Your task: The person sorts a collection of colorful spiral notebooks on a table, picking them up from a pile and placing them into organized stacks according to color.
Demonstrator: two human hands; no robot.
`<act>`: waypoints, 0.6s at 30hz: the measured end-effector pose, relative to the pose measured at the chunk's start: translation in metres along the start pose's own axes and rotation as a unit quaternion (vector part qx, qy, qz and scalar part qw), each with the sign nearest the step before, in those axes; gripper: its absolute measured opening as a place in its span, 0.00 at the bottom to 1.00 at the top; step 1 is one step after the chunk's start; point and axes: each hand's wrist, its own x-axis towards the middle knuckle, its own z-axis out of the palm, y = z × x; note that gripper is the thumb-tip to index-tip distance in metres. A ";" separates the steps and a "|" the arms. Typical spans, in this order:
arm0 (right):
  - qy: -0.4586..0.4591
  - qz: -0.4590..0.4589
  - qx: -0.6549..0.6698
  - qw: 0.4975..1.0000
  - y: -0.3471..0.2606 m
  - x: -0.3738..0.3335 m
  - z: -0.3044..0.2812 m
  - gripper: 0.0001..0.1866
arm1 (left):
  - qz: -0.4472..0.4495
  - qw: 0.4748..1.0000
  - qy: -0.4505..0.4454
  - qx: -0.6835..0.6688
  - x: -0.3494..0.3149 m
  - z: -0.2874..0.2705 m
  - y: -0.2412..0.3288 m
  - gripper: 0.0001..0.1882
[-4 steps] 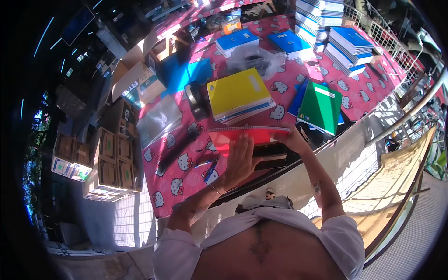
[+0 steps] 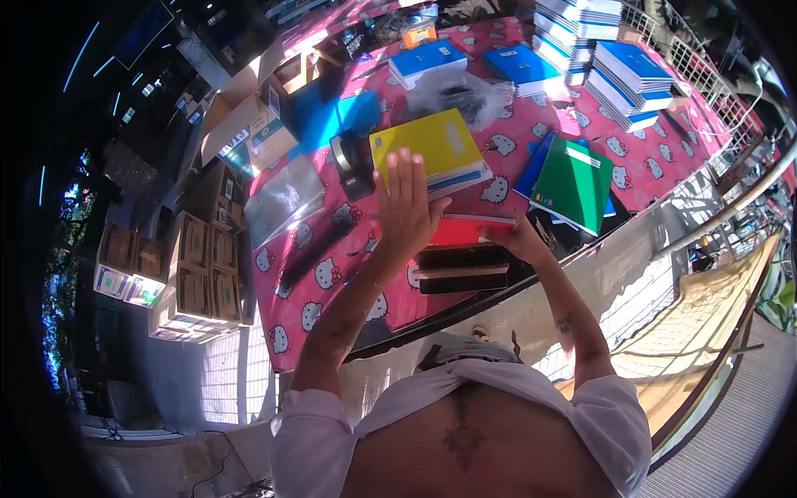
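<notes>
Stretching away from the body, the left hand is held flat, fingers extended and nothing grasped; in view, the left end of a red notebook and the near left corner of a yellow notebook are overlapped by it, though whether either is touched cannot be told. The red notebook's right end is gripped by the right hand. Its bright cover is seen foreshortened, spiral binding along the far side, near the middle of the table's near edge.
</notes>
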 end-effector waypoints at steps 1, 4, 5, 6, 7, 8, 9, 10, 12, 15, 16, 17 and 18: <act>-0.006 0.003 -0.024 1.000 0.000 -0.003 -0.012 0.20 | 0.038 0.998 -0.053 -0.010 -0.003 0.008 0.014 0.43; -0.012 0.054 0.055 0.997 -0.017 -0.002 0.000 0.21 | 0.108 0.993 -0.047 -0.030 -0.062 0.022 0.031 0.42; -0.014 0.040 0.062 0.997 -0.019 -0.001 0.001 0.22 | 0.124 0.992 -0.026 -0.012 -0.059 0.022 0.029 0.41; -0.029 0.068 0.058 0.996 -0.017 -0.002 -0.005 0.22 | 0.053 0.998 0.021 -0.011 -0.006 0.007 0.021 0.40; -0.028 0.070 0.062 0.995 -0.014 -0.002 -0.004 0.22 | 0.054 0.998 0.016 -0.011 0.009 0.004 0.017 0.40; -0.022 0.044 0.061 0.997 -0.010 -0.004 -0.003 0.21 | 0.077 0.996 -0.041 -0.013 0.014 0.002 0.017 0.42; -0.019 0.011 0.056 0.998 -0.011 -0.002 -0.004 0.21 | 0.100 0.991 -0.091 -0.011 0.018 0.002 0.018 0.44; -0.027 0.061 0.062 0.996 -0.012 -0.002 -0.005 0.20 | 0.157 0.983 -0.077 -0.054 -0.027 0.022 0.025 0.43; 0.001 0.004 0.058 0.998 -0.013 -0.004 0.005 0.20 | 0.165 0.984 -0.057 -0.029 -0.040 0.024 0.038 0.44; 0.005 0.048 0.060 0.997 -0.014 -0.005 0.004 0.20 | 0.096 0.995 -0.015 -0.010 0.019 0.012 0.032 0.45; 0.020 -0.002 0.043 0.999 -0.011 -0.006 0.005 0.21 | 0.108 0.992 -0.048 -0.044 0.024 0.010 0.034 0.45; 0.034 -0.060 0.022 0.997 -0.010 -0.004 0.002 0.21 | 0.118 0.988 -0.072 -0.075 0.028 0.009 0.037 0.45; 0.032 -0.065 0.022 0.997 -0.008 -0.003 0.002 0.21 | 0.157 0.979 -0.095 -0.088 -0.011 0.021 0.045 0.44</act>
